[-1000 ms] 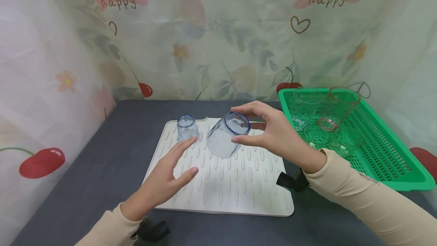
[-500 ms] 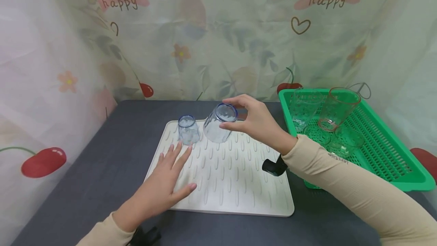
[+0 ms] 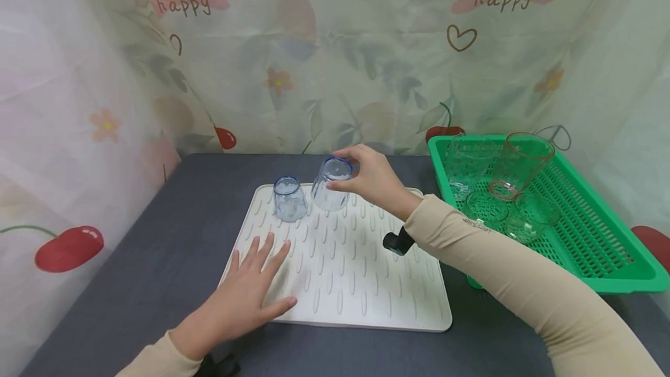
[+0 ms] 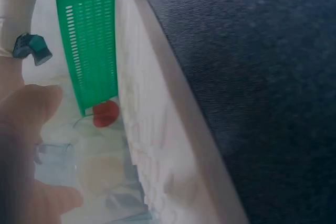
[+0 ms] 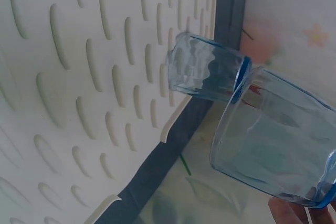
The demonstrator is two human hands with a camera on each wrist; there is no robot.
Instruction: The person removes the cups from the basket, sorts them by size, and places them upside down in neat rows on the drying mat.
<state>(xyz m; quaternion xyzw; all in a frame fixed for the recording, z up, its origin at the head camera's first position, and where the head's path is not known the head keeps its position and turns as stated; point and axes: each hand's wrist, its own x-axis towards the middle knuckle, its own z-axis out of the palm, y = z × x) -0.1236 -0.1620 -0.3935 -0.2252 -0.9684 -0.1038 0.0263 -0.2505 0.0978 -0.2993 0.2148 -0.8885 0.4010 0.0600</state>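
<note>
My right hand [image 3: 374, 179] pinches a clear bluish drinking glass [image 3: 331, 194] near its blue-tinted base. The glass is upside down and slightly tilted over the back of a white ridged drying mat [image 3: 366, 301]. In the right wrist view, a gap shows between the held glass [image 5: 273, 135] and the mat [image 5: 68, 93]. A second bluish glass [image 3: 289, 202] stands mouth down on the mat to its left. My left hand [image 3: 238, 301] hovers over the mat's front left part, fingers spread, holding nothing.
A green slotted basket [image 3: 602, 285] sits at the right. In it stand a tall clear glass [image 3: 466, 162], an orange-rimmed glass [image 3: 523, 159] and lower clear glasses [image 3: 531, 220]. The dark table [image 3: 152, 260] surrounds the mat; a patterned curtain [image 3: 335, 74] hangs behind.
My right hand has carried the glass left and back, close to the standing one, and turned it more upright. My left hand has drawn back from the standing glass, fingers spreading.
</note>
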